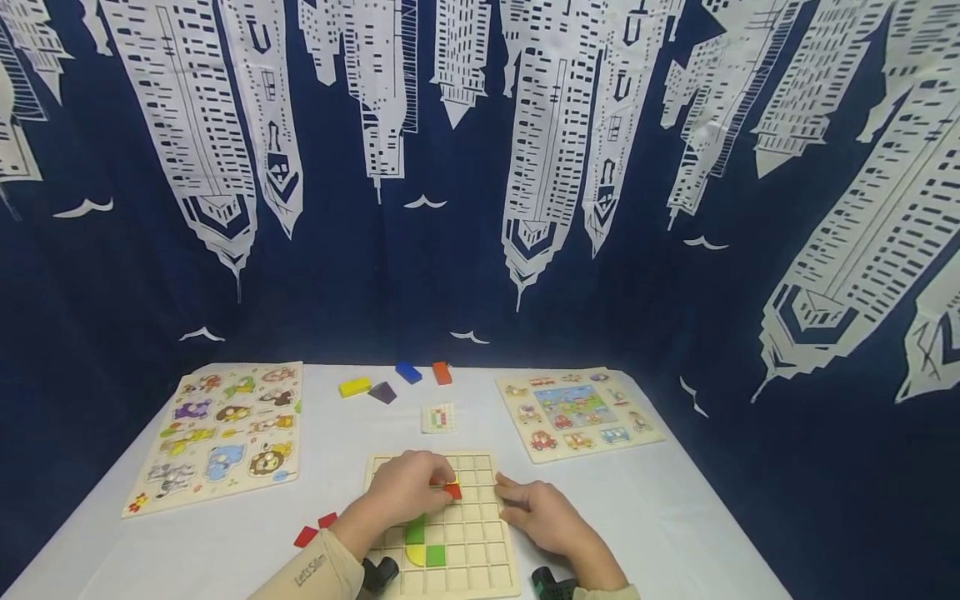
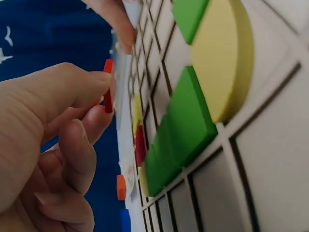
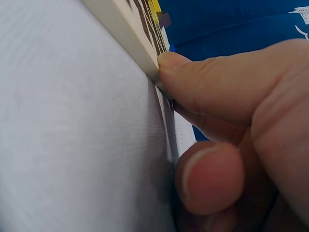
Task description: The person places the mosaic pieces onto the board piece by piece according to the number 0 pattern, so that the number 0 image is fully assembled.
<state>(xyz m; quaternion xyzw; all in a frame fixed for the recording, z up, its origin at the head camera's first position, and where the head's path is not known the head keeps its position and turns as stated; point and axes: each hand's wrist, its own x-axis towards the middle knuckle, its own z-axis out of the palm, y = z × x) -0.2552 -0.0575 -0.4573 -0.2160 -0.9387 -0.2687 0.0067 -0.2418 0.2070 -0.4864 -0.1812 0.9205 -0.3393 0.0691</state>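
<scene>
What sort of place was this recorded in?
Probably a staged tabletop recording corner: a dark curtain printed with upside-down buildings hangs behind a white table bearing a grid board and an animal puzzle.

You have two bare hands in view, your left hand (image 1: 408,485) and your right hand (image 1: 546,512); one pale wooden grid board (image 1: 480,531); one thin red piece (image 2: 108,89) in your left fingers, and two flat red pieces (image 1: 306,537) visible on the cloth; four blocks, one yellow block (image 1: 355,387), one purple block (image 1: 382,392), one blue block (image 1: 408,372), one orange block (image 1: 442,373); and two wooden puzzles, one animal puzzle (image 1: 217,437), one vehicle puzzle (image 1: 581,414).
</scene>
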